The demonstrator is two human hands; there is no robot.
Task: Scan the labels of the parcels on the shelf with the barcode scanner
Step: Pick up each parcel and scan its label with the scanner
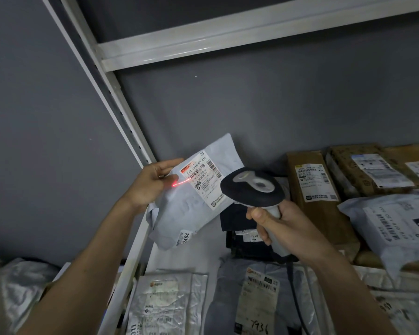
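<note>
Fingers (259,221) curl round scanner (252,189); left hand (148,182) pinches parcel (191,197).

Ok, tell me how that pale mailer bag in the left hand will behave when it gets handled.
The pale mailer bag is probably floppy: its film is creased and its lower end sags below the left hand. It seems light, since the hand holds it up by one edge. The plastic skin looks smooth, so it may slip in a loose grip.

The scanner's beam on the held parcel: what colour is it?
Red, seen in the head view, crossing the parcel.
</note>
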